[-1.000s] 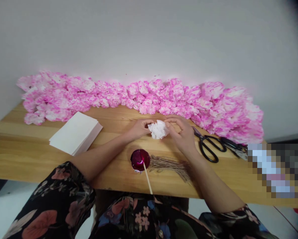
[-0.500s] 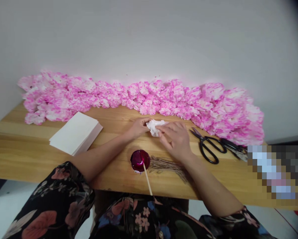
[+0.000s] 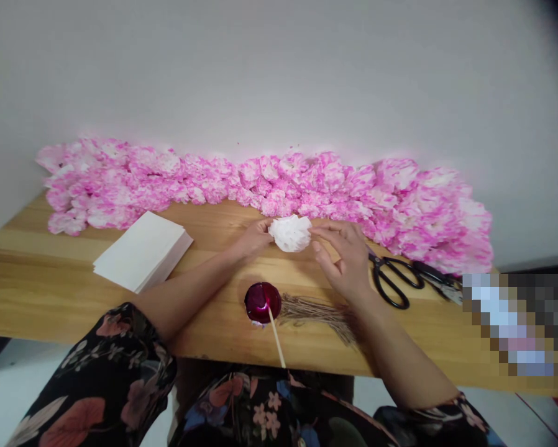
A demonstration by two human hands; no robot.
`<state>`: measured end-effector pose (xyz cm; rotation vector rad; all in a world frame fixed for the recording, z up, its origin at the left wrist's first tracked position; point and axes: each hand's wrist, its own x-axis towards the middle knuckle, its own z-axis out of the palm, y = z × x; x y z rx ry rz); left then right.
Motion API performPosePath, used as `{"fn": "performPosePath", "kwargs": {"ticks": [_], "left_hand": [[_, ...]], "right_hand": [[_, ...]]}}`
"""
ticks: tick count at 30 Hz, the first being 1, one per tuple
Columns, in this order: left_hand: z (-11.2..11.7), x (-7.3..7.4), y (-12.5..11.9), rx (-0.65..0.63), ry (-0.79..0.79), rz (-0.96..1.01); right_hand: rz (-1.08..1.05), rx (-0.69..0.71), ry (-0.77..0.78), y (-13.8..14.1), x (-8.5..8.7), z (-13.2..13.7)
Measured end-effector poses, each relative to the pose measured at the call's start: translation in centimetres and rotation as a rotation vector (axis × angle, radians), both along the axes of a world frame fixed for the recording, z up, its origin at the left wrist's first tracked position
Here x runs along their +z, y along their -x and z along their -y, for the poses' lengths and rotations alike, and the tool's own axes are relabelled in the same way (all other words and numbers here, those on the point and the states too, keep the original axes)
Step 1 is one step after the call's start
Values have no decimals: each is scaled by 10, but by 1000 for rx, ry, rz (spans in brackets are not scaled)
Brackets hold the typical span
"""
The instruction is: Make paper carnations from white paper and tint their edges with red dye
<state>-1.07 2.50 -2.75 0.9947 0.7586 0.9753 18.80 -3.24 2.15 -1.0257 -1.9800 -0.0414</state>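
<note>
A white paper flower [image 3: 290, 234] with ruffled, fanned-out petals is held above the table, near the middle. My left hand [image 3: 255, 241] grips it from the left, and the petals hide those fingertips. On the other side, my right hand [image 3: 342, 251] has its fingertips at the flower's right edge. Its thumb and fingers are apart, and I cannot tell whether they touch the petals. Just below the hands lies a small bowl of dark magenta liquid [image 3: 261, 301] with a thin wooden stick [image 3: 276, 338] leaning out of it.
Pink-and-white paper flowers [image 3: 204, 177] line the back of the wooden table [image 3: 204, 329]. A stack of white paper [image 3: 141, 248] sits at left. Thin brown stems [image 3: 320, 313] lie beside the bowl. Black-handled scissors [image 3: 391, 282] and a dark-handled tool [image 3: 435, 276] are at right, near a blurred patch.
The crumpled white paper has become a rounder, fuller flower. My right hand has drawn back from its front to the right, while my left hand keeps its hold.
</note>
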Motion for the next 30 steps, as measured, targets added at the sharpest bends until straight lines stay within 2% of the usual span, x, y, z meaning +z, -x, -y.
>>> {"fn": "performPosePath", "kwargs": {"ticks": [5,8,10,12,16,24,30], "left_hand": [[1,4,3,19,1,-21],[1,5,3,26,12,3],[1,5,3,19,29,29],[1,4,2,11,45,53],[0,1,2,-10,52,30],[-1,0,2,-39,14,-61],[-2,-2,2,-62,-91,-129]], "right_hand": [[120,95,-9,6,-3,-1],[14,181,11,4,-1,1],[-105,141,49,2,0,2],[-194,40,115,-2,-2,0],[-263,-67,196,-5,-8,-4],[-61,-24,43,4,0,0],[51,-67,-1,1,-6,-5]]}}
